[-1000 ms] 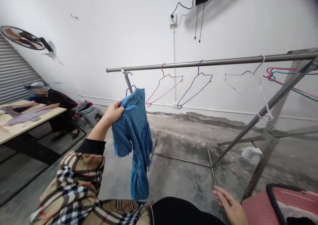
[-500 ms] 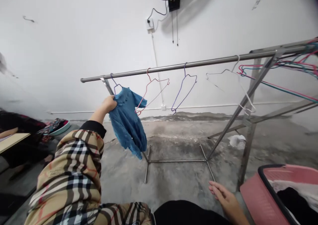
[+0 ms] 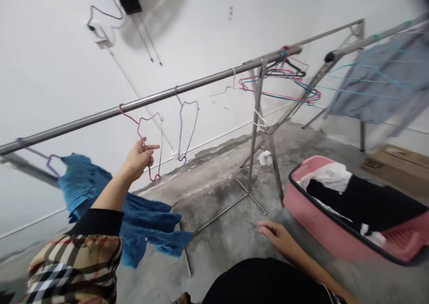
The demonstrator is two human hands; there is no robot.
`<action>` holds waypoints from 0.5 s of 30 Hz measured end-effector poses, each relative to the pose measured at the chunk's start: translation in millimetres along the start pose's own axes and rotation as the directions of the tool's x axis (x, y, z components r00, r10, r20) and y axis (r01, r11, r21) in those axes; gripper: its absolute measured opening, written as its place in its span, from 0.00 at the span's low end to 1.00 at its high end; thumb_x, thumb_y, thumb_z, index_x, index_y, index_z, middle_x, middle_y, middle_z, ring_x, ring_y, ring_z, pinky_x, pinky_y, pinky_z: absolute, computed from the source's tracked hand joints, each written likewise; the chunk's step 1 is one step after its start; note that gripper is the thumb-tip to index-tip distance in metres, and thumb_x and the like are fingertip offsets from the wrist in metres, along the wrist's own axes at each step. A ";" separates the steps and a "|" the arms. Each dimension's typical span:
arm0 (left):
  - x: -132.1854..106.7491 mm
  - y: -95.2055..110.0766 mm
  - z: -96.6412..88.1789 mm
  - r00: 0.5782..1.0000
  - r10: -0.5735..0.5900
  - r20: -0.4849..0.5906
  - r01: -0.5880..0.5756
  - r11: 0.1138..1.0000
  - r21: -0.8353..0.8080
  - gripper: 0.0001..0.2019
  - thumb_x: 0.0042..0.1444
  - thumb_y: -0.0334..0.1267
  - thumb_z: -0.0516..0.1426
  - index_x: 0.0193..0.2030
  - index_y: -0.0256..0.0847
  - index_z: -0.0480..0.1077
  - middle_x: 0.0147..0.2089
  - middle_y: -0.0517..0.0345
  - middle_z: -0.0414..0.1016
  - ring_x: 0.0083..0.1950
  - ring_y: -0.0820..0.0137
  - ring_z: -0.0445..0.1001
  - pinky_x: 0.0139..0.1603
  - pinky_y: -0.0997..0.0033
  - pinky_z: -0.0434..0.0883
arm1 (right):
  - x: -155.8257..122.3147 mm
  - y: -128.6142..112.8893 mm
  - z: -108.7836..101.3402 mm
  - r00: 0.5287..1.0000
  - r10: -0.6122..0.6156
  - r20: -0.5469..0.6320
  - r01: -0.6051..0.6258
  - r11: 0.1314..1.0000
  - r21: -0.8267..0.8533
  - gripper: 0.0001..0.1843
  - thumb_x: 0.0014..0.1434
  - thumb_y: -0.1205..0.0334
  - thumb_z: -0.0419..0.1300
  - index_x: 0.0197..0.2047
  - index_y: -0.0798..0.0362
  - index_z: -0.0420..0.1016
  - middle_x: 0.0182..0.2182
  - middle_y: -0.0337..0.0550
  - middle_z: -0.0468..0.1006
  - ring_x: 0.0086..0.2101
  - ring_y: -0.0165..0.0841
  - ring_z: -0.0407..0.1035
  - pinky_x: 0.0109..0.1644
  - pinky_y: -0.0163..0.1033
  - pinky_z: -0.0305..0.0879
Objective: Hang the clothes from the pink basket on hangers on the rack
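**Blue garment on its hanger, both hands open**

A blue garment (image 3: 144, 223) is hung on a purple wire hanger (image 3: 50, 164) at the near end of a stainless steel rail (image 3: 134, 103), and its cloth falls behind and below the left forearm (image 3: 110, 194). Nothing is gripped by the left hand (image 3: 137, 158): it is held open and raised, with the fingers (image 3: 150, 147) just beside a red wire hanger (image 3: 138, 126). Contact with the wire cannot be made out from this angle. The right hand (image 3: 278, 237) is also open, with its fingers loosely curved, over the concrete floor (image 3: 217, 237) and nearest a pink laundry basket (image 3: 301, 201), in which black and white clothes (image 3: 362, 201) are piled. An empty violet wire hanger (image 3: 180, 129) is hung beside the red one, and a tangled bunch of coloured hangers (image 3: 278, 73) is gathered further along the rail. A grey-blue cloth (image 3: 378, 80) is hung on a second rack at the right.
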State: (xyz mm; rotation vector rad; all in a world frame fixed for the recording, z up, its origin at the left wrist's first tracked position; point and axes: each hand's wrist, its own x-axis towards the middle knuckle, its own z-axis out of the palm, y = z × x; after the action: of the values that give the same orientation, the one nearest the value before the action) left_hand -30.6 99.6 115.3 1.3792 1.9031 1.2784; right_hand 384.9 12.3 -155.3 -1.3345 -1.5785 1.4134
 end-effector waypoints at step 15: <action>64.3 102.3 225.2 0.955 0.167 0.245 -0.176 0.984 0.013 0.29 0.53 0.20 0.49 0.61 0.35 0.48 0.54 0.49 0.72 0.17 0.88 0.51 0.17 0.86 0.54 | -48.4 45.5 -75.3 0.925 0.103 -0.365 -0.097 0.995 0.035 0.21 0.58 0.54 0.54 0.46 0.59 0.78 0.35 0.47 0.81 0.36 0.37 0.74 0.43 0.42 0.70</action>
State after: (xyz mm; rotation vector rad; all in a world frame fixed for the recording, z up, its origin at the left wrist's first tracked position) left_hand 170.3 257.3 110.4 1.6675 1.6767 1.0977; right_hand 480.4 -12.7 -173.6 -1.5828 -1.2646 1.1465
